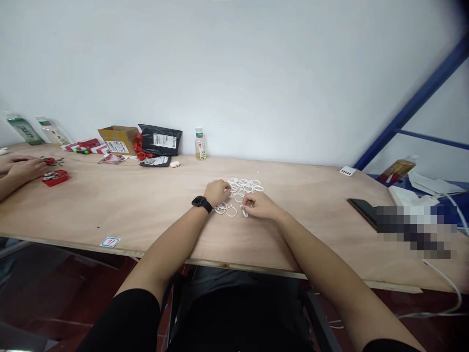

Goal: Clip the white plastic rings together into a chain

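A loose heap of white plastic rings [240,191] lies in the middle of the plywood table [120,208]. My left hand [217,192], with a black smartwatch [201,203] on its wrist, rests curled against the heap's left side. Whether its fingers hold a ring is hidden. My right hand [256,205] sits at the heap's near edge, with its fingertips pinched on a white ring [244,212]. A few more rings lie on the wood just below my left hand.
A co-worker's hands [22,169] work beside red parts [54,178] at the far left. A cardboard box [117,139], black bag [160,139] and small bottle [200,144] stand by the wall. A phone [361,211] lies at right, near a blue metal frame [414,105].
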Tool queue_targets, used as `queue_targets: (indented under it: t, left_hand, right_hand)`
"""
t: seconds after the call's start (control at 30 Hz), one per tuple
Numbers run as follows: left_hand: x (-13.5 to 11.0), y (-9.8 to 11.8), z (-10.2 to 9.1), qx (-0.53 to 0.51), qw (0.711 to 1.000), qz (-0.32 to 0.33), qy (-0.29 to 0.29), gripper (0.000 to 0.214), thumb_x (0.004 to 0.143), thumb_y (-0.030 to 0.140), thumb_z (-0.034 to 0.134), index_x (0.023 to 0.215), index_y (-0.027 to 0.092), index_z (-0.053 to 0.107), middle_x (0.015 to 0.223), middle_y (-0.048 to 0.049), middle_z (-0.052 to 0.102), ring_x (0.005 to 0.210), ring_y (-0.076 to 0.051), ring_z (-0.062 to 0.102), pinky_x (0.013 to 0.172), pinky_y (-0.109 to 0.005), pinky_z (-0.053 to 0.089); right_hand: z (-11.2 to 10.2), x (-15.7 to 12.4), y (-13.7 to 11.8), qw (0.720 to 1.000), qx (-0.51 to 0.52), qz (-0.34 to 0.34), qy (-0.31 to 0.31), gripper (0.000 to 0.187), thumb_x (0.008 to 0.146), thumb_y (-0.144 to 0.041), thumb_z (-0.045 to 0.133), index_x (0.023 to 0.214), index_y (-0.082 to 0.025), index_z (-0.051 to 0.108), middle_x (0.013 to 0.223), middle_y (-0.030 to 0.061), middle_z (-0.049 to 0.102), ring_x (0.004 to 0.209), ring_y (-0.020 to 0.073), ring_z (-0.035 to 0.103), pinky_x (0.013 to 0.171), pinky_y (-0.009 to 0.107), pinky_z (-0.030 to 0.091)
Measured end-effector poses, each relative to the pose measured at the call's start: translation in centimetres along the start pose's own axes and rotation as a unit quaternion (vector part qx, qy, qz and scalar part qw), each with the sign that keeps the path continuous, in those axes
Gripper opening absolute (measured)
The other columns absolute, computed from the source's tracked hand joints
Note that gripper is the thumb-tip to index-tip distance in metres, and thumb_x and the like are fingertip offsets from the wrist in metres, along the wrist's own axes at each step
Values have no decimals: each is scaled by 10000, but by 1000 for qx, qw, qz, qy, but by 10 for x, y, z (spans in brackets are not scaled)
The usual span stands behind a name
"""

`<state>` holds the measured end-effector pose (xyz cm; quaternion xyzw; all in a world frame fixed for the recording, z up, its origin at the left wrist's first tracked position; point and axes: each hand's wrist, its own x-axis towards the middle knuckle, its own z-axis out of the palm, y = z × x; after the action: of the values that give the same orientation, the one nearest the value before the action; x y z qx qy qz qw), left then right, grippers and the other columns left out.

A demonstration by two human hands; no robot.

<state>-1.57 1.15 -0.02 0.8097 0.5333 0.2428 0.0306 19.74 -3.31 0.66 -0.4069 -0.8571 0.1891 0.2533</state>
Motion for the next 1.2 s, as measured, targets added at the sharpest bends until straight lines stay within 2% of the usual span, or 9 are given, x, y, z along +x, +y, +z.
queue_targets:
  t: [0.1,0.27,0.37,0.5,0.63,0.73,0.93,1.2]
  left_hand:
    - [0,-1,-2,11,999,-13,-29,208,788,245,542,895,225,719,988,-44,716,953,-229,626,861,-341,454]
    - [-4,5,-4,30,995,25,-90,245,730,233,570,925,251,718,988,-23,725,944,-234,638,846,-337,451]
    - [-5,7,-2,44,992,39,-112,305,737,202,551,992,259,708,982,-19,730,947,-229,646,849,-339,448]
    - [-4,7,0,23,996,56,-69,271,810,219,513,986,240,718,989,-31,732,940,-217,650,847,-330,457]
    - [-1,12,-2,-66,994,81,20,221,847,273,547,969,211,720,940,-28,735,849,-175,653,810,-286,478]
    - [-2,18,-2,-130,984,102,61,195,860,304,582,948,205,725,874,-23,736,751,-148,642,763,-270,486]
    - [-8,28,0,-211,966,133,69,203,887,351,590,894,212,738,871,-32,744,786,-150,661,750,-263,487]
    - [-9,29,4,-252,958,125,62,247,887,380,586,839,176,716,842,-29,734,752,-132,640,718,-239,476]
  right_hand:
    - [2,1,-3,1000,-11,13,-26,155,762,-350,668,753,-195,663,646,-19,643,581,106,532,556,211,341]
    - [-2,4,9,996,-41,55,53,171,825,-362,613,790,-211,687,687,-5,664,625,122,552,571,225,335]
    - [-2,5,16,995,-44,64,60,153,826,-339,612,792,-213,693,696,-3,675,641,129,569,578,230,349]
    - [2,6,16,995,-44,47,80,142,824,-315,613,851,-213,709,758,13,698,673,140,587,597,235,381]
    - [7,7,13,992,-22,25,125,220,842,-303,595,1015,-221,704,895,39,724,683,145,603,643,256,433]
    - [7,7,12,988,9,23,152,250,864,-310,571,1065,-235,699,920,42,726,674,150,610,666,276,456]
    - [5,7,12,981,49,24,184,213,878,-323,549,969,-236,720,905,37,730,787,185,640,706,291,468]
    - [8,5,6,982,54,21,180,169,888,-300,515,911,-203,652,804,27,685,713,159,596,673,263,437]
